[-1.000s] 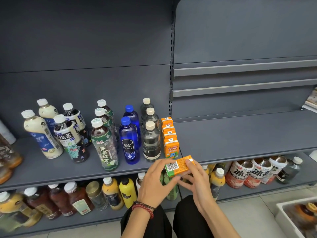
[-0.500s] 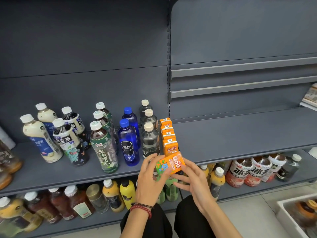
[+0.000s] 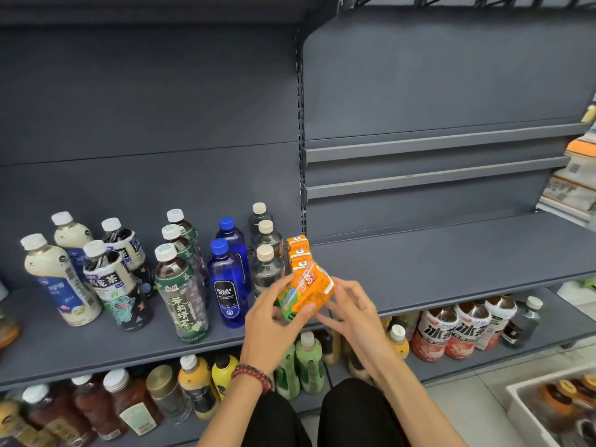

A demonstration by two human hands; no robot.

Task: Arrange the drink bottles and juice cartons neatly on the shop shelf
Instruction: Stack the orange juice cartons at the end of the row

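An orange juice carton (image 3: 304, 293) is tilted in front of the grey shelf (image 3: 435, 269), its printed face toward me. My left hand (image 3: 274, 317) grips it from below left, and my right hand (image 3: 350, 312) pinches its right end. Right behind it a row of matching orange cartons (image 3: 298, 250) runs back along the shelf. To their left stand rows of clear bottles (image 3: 266, 253), blue bottles (image 3: 227, 279), green tea bottles (image 3: 180, 285), dark tea bottles (image 3: 113, 282) and milky bottles (image 3: 59, 279).
The right half of the shelf is bare grey metal. The lower shelf holds several bottles, among them red-labelled tea bottles (image 3: 451, 330) and yellow bottles (image 3: 222, 375). A white crate (image 3: 522, 404) with drinks sits on the floor at the bottom right. My knees are below.
Both hands have turned the carton from barcode side up to printed face up and lifted it closer to the row of cartons. The view has shifted slightly.
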